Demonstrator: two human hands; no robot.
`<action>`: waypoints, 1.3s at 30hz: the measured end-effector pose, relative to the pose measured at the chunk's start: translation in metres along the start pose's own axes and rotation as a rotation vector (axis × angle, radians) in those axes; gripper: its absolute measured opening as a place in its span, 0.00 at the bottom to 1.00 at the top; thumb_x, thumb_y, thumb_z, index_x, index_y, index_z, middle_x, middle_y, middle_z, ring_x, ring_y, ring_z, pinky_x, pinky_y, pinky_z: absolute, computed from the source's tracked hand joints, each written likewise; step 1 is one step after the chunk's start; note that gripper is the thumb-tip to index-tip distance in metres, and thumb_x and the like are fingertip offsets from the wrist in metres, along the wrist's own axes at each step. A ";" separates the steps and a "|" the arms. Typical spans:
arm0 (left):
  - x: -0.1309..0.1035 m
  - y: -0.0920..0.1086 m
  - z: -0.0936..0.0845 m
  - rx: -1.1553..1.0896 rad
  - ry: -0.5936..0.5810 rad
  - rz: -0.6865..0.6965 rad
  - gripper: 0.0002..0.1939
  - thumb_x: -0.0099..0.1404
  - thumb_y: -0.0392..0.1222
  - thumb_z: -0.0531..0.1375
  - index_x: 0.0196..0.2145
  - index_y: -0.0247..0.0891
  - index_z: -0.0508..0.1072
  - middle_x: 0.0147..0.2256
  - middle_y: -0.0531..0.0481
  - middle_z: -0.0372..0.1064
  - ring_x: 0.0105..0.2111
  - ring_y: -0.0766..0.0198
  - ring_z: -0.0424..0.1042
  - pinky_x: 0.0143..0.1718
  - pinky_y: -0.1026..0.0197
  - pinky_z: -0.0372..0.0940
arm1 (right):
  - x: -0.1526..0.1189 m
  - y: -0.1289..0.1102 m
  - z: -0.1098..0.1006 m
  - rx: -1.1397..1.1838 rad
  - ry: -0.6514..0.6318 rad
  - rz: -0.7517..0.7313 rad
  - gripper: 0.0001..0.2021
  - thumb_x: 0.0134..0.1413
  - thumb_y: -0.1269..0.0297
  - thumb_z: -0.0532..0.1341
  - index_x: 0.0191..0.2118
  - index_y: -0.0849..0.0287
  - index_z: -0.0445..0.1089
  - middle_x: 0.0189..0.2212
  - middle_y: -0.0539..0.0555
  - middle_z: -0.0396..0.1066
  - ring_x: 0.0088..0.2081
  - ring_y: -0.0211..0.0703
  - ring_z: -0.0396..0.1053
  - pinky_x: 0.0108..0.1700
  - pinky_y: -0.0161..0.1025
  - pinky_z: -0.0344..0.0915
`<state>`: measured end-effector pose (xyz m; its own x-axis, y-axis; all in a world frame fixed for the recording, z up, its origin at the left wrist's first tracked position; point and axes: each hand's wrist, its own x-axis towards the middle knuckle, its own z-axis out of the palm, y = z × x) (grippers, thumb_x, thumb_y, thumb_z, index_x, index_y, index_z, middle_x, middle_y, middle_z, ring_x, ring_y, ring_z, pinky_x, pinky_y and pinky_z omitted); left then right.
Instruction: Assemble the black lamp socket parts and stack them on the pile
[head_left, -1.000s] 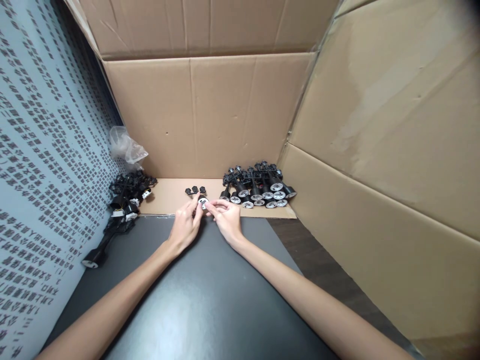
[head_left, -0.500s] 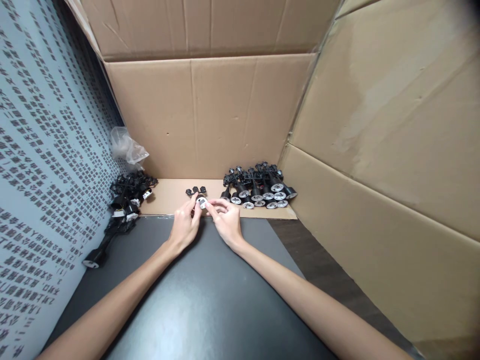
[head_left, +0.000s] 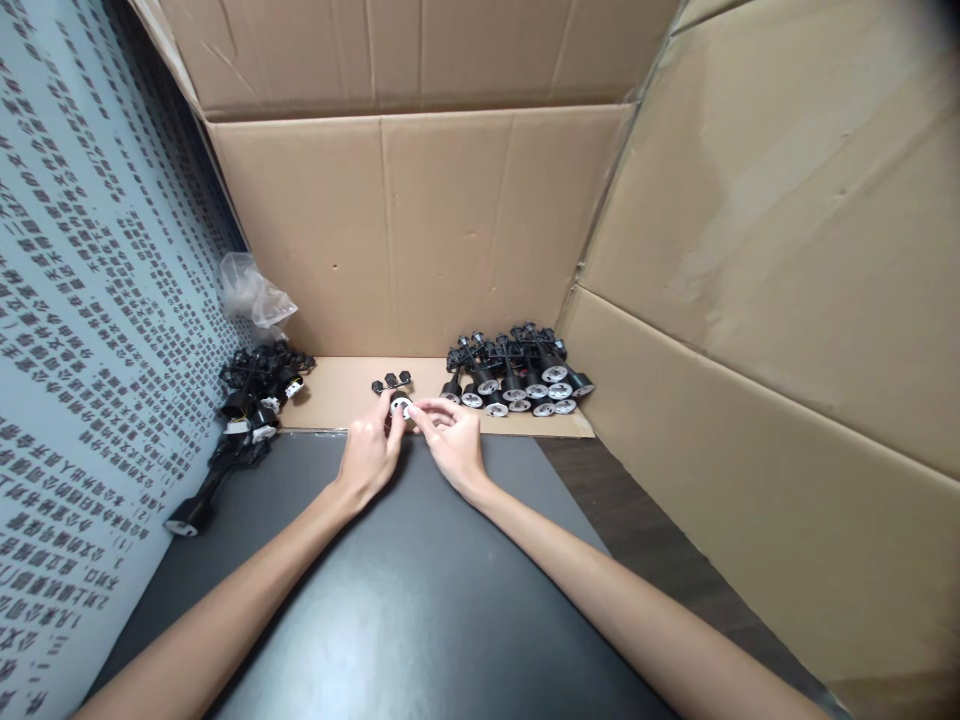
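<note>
Head view: a small black part with a round white face is pinched between the fingers of the left hand and right hand, near the front edge of the flat brown cardboard sheet. Beyond lies a smooth, shiny dark grey tabletop.

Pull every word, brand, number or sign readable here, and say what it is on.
Nothing can be quoted reliably.
Printed sheet: rows of Chinese-looking characters, too small and blurred to read.
Held white-faced black part: any marking too small to tell.
Piled parts at right: same.
</note>
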<state>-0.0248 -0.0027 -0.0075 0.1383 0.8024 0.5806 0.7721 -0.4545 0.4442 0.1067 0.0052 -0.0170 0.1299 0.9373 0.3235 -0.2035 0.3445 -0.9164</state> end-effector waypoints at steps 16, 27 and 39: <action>0.000 -0.014 0.000 0.269 -0.013 0.167 0.16 0.73 0.43 0.47 0.51 0.30 0.65 0.30 0.43 0.75 0.26 0.61 0.73 0.27 0.63 0.63 | -0.002 -0.001 0.001 -0.053 -0.021 -0.047 0.12 0.47 0.57 0.68 0.31 0.61 0.75 0.30 0.56 0.78 0.30 0.44 0.75 0.36 0.40 0.73; 0.000 -0.013 -0.001 0.223 0.006 0.185 0.16 0.74 0.43 0.45 0.50 0.32 0.66 0.31 0.43 0.74 0.28 0.60 0.74 0.29 0.62 0.65 | 0.001 0.001 -0.001 -0.091 -0.035 -0.041 0.19 0.48 0.54 0.68 0.43 0.61 0.73 0.36 0.56 0.76 0.35 0.43 0.74 0.38 0.39 0.73; 0.000 -0.012 0.000 0.192 0.013 0.263 0.17 0.74 0.43 0.45 0.51 0.32 0.66 0.33 0.42 0.74 0.30 0.58 0.74 0.32 0.60 0.68 | 0.004 0.007 -0.001 0.009 -0.226 0.002 0.23 0.53 0.48 0.63 0.51 0.55 0.75 0.54 0.57 0.72 0.56 0.52 0.69 0.60 0.50 0.64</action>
<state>-0.0346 0.0026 -0.0126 0.3417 0.6613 0.6678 0.8140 -0.5634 0.1415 0.1070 0.0116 -0.0228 -0.0909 0.9257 0.3672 -0.2127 0.3422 -0.9152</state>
